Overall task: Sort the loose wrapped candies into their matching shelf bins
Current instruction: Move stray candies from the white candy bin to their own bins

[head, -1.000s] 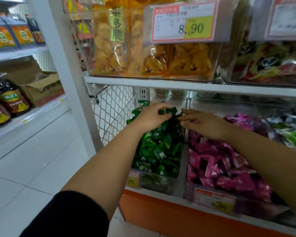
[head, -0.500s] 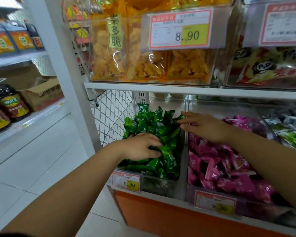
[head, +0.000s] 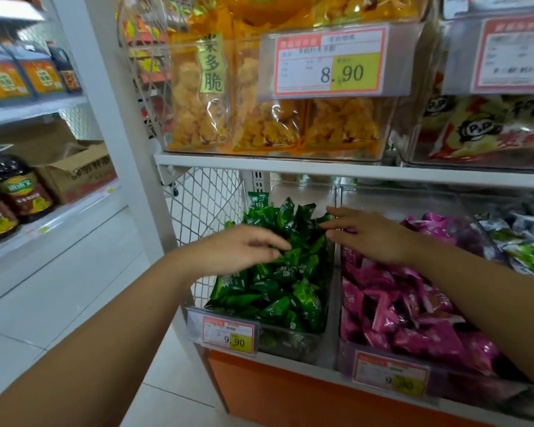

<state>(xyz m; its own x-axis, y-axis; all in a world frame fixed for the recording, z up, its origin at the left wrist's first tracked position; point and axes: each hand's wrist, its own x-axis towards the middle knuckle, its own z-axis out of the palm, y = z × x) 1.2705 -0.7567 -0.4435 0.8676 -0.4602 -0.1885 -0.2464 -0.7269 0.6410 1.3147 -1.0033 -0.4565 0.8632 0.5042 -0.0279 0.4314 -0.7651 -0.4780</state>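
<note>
The left hand, clenched in the green candies a moment ago, now rests slack on them. The right hand, at its three o'clock, lies flat, holding nothing. They look settled in their bin.

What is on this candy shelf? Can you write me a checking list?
Surface: white shelf carrying clear bins side by side.
Job's things: green candies in the left bin; pink candies in the middle bin; grey-green packs further right.
Clutter: nothing seen.
Grippers: left hand open, fingers resting on the green candies; right hand open, fingertips at the divide between the two bins.
Cables: nothing seen.
Surroundings: snack bags above, with an 8.90 tag; bottles and a box at left; tiled floor.
</note>
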